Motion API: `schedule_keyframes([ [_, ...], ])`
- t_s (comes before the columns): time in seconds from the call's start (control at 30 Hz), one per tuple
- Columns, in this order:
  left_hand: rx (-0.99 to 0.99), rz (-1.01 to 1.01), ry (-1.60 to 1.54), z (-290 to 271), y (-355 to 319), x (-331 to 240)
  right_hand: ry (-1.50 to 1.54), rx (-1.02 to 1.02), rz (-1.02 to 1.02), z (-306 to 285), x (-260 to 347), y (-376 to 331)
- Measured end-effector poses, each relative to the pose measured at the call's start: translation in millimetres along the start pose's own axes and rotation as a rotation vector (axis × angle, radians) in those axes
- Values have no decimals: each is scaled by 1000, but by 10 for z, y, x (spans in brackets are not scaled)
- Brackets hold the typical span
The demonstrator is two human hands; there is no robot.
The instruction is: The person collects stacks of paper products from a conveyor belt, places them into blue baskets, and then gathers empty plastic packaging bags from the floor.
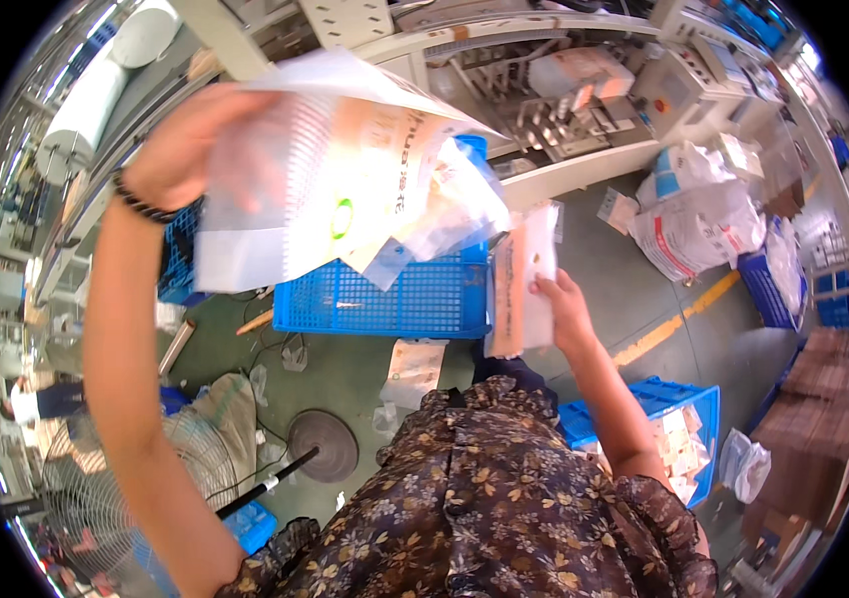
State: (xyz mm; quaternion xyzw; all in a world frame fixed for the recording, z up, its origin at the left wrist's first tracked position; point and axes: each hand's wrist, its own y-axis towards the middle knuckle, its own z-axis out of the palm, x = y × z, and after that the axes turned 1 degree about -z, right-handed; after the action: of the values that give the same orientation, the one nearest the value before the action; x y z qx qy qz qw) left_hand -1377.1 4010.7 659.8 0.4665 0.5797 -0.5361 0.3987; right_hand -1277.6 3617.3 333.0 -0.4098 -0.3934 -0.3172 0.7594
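Left hand (190, 140): raised far left, fingers clamped on a large clear plastic bag (344, 179)
Right hand (566, 304): fingers closed around a stack of flat packets (522, 284), right of centre
Blue crate (394, 299): on the floor between both hands

The left hand (190, 140) vanishes behind the clear plastic bag (335, 169), fingers only a blur through the film. The bag covers the top of the blue crate (384, 297). The right hand's (564, 304) fingertips are tucked behind the flat packet (522, 279), whose print is unreadable.
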Motion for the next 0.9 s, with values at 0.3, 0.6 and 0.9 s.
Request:
schedule_keyframes([
  [0.3,-180,-36,-549,38,-432,69,402,108,-25,771,77,97],
  [0.6,-317,-250,-709,129,-556,1392,482,199,249,507,526,-254],
  [0.9,-282,-551,-330,643,-306,2584,-312,-128,362,-109,937,-69],
])
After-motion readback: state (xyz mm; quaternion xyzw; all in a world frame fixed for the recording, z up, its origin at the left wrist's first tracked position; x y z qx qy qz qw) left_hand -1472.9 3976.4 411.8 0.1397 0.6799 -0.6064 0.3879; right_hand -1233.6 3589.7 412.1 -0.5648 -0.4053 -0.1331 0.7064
